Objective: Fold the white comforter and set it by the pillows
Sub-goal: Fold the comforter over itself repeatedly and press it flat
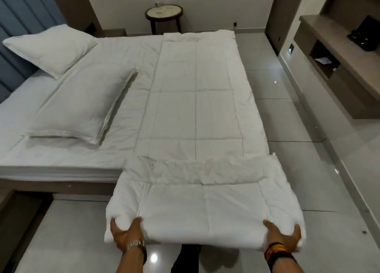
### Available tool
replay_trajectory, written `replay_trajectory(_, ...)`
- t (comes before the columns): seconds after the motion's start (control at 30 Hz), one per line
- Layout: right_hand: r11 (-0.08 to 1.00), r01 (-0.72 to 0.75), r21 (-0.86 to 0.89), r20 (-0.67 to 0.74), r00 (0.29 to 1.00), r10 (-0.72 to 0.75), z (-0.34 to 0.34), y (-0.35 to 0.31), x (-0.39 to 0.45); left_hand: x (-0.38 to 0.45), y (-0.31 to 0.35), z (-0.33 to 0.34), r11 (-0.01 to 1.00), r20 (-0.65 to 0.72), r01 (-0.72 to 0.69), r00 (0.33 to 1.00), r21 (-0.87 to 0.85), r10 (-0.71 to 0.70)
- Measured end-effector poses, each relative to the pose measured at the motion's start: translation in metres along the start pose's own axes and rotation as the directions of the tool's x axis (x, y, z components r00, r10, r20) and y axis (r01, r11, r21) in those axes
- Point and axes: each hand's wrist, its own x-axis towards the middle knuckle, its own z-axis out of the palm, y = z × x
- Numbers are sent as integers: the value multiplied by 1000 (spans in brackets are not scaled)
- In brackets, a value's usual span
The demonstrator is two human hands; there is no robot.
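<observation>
White-sheeted bed (127, 100) over glossy grey tiles, two pillows (80, 106) lying near the headboard, white comforter (195, 108) folded lengthwise along the bed's far side, my left hand (125, 234) and right hand (282, 234) each gripping its lifted near end, fingers curled underneath.

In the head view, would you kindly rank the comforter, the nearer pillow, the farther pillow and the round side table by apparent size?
1. comforter
2. nearer pillow
3. farther pillow, though distance may shrink it
4. round side table
</observation>
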Motion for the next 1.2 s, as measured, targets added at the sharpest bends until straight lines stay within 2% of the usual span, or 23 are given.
replay_trajectory(0.07,1000,11,-10,9,1000,-11,7,-9,-3,0,14,5,999,-16,-31,999,-21,31)
replay_trajectory(0.13,996,91,21,38,995,-92,28,-34,-4,-1,43,22,991,-15,-111,994,-70,111)
replay_trajectory(0.23,969,246,23,101,964,-247,75,-90,0,-2,105,61,956,24,-228,971,-183,236)
replay_trajectory(0.33,948,312,-57,143,943,-301,130,-150,3,7,168,108,923,56,-255,958,-287,282)
replay_trajectory(0.43,936,330,121,228,909,-350,195,-203,10,23,219,162,901,97,-290,937,-322,336)
replay_trajectory(0.5,929,331,167,308,877,-368,233,-232,17,38,250,200,892,151,-316,913,-323,379)
replay_trajectory(0.6,853,521,-14,406,783,-472,277,-250,32,65,285,260,872,254,-343,861,-349,441)
replay_trajectory(0.67,663,723,-192,419,672,-611,294,-233,42,76,287,290,861,333,-448,795,-241,507)
replay_trajectory(0.73,417,806,-419,457,584,-671,306,-203,53,89,267,312,805,409,-590,723,-53,557)
replay_trajectory(0.8,238,762,-602,524,602,-602,316,-178,66,107,237,324,635,482,-727,668,261,567)
replay_trajectory(0.87,111,726,-678,566,613,-551,340,-169,91,133,214,335,376,563,-768,637,518,526)
replay_trajectory(0.9,62,717,-695,578,607,-546,354,-169,107,148,205,341,271,588,-766,628,583,510)
replay_trajectory(0.97,-27,682,-731,596,619,-511,381,-171,136,174,192,353,156,606,-741,635,654,479)
replay_trajectory(1.1,-118,630,-768,629,706,-325,409,-155,169,200,176,379,76,637,-711,667,699,387)
replay_trajectory(1.2,-68,656,-752,636,695,-336,396,-156,161,190,179,372,77,630,-701,679,709,377)
